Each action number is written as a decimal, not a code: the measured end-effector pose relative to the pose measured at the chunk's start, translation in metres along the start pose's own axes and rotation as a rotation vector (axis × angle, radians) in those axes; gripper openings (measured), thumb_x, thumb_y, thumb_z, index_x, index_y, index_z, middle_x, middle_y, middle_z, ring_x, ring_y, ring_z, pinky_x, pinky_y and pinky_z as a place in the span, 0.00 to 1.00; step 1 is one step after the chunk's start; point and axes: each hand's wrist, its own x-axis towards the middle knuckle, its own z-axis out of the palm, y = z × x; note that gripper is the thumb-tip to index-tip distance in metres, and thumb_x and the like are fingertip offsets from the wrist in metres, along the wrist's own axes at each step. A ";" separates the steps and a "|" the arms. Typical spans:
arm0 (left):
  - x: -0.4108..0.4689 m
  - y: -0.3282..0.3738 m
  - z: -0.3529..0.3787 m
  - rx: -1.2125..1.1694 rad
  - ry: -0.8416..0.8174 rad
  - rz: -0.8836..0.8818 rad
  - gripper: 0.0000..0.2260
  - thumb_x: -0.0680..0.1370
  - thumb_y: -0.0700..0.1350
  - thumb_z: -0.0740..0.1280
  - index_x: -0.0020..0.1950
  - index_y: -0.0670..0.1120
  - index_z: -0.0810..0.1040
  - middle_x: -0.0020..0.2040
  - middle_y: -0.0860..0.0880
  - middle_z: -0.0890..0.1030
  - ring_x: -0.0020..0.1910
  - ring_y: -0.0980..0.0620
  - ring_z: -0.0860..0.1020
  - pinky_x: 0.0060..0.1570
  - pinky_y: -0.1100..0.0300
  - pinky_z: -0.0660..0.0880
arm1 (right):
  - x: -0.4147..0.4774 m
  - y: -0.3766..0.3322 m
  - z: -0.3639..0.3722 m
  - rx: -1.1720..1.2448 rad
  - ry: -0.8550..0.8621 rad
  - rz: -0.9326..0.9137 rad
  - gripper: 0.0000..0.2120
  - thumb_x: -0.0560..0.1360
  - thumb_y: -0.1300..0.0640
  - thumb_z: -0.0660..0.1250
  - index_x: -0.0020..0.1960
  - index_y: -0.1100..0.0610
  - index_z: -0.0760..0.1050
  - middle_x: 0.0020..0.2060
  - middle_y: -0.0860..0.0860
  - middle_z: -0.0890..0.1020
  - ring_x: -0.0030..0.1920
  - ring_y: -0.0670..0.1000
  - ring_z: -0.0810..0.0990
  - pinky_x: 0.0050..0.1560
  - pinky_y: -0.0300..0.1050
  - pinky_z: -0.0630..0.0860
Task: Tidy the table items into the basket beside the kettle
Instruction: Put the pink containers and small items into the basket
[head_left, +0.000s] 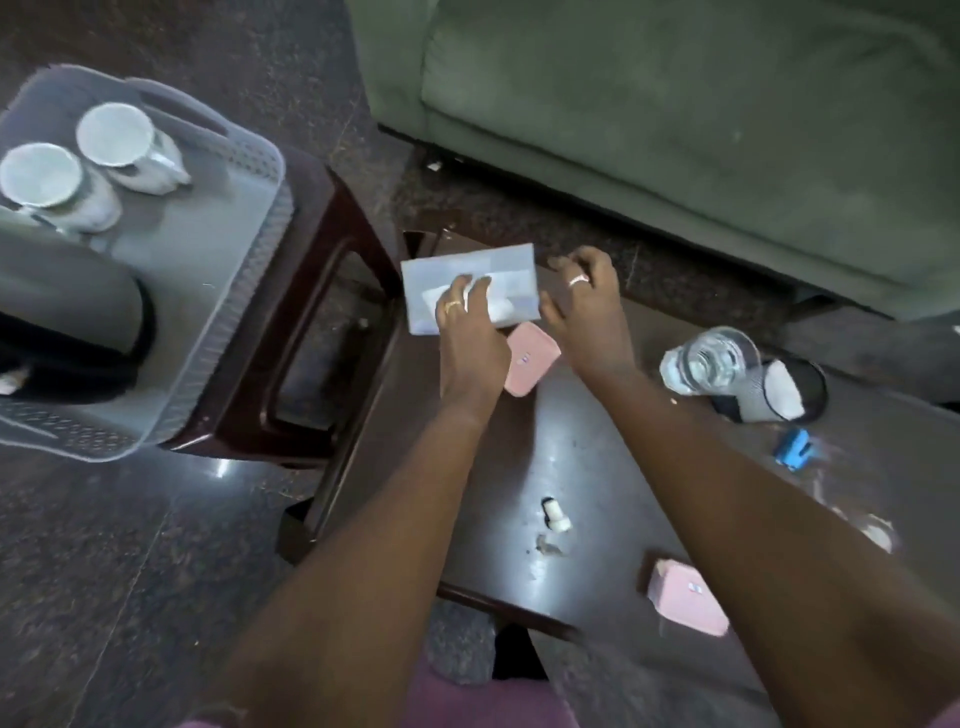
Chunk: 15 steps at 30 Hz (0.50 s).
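Observation:
A pale blue tissue box (467, 270) sits at the far left corner of the dark table (519, 467). My left hand (467, 338) lies over its near side, fingers curled onto the white tissue on top. My right hand (582, 306) hovers at the box's right end, thumb close to its edge, fingers loosely curled and holding nothing. A pink case (530, 366) lies just under my left hand. The grey basket (228, 291) stands on a brown stool (322, 291) to the left, holding two white mugs (117, 135) and the dark kettle (67, 322).
On the table are a clear glass (711, 361), a black mesh cup (789, 392), a blue clip (792, 449), a small white piece (556, 514) and a second pink case (685, 603). A green sofa (675, 130) stands beyond the table.

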 end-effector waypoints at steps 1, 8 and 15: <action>-0.011 0.001 0.013 0.017 -0.042 -0.011 0.26 0.73 0.29 0.59 0.70 0.41 0.66 0.73 0.42 0.63 0.72 0.45 0.59 0.70 0.60 0.55 | -0.015 0.017 -0.008 -0.010 0.010 0.025 0.17 0.73 0.61 0.66 0.61 0.64 0.72 0.61 0.62 0.70 0.61 0.61 0.71 0.57 0.53 0.73; -0.068 0.009 0.072 0.117 -0.186 -0.079 0.26 0.73 0.33 0.62 0.72 0.40 0.63 0.73 0.41 0.63 0.72 0.42 0.59 0.71 0.56 0.55 | -0.129 0.111 -0.034 -0.102 -0.058 0.180 0.16 0.72 0.61 0.68 0.58 0.66 0.75 0.57 0.65 0.73 0.58 0.64 0.73 0.61 0.52 0.69; -0.084 0.012 0.099 0.208 -0.185 -0.048 0.28 0.73 0.33 0.63 0.72 0.40 0.61 0.74 0.40 0.60 0.74 0.42 0.55 0.72 0.56 0.54 | -0.236 0.174 -0.049 -0.174 -0.451 0.226 0.45 0.62 0.36 0.72 0.71 0.56 0.62 0.67 0.58 0.66 0.66 0.60 0.65 0.65 0.52 0.64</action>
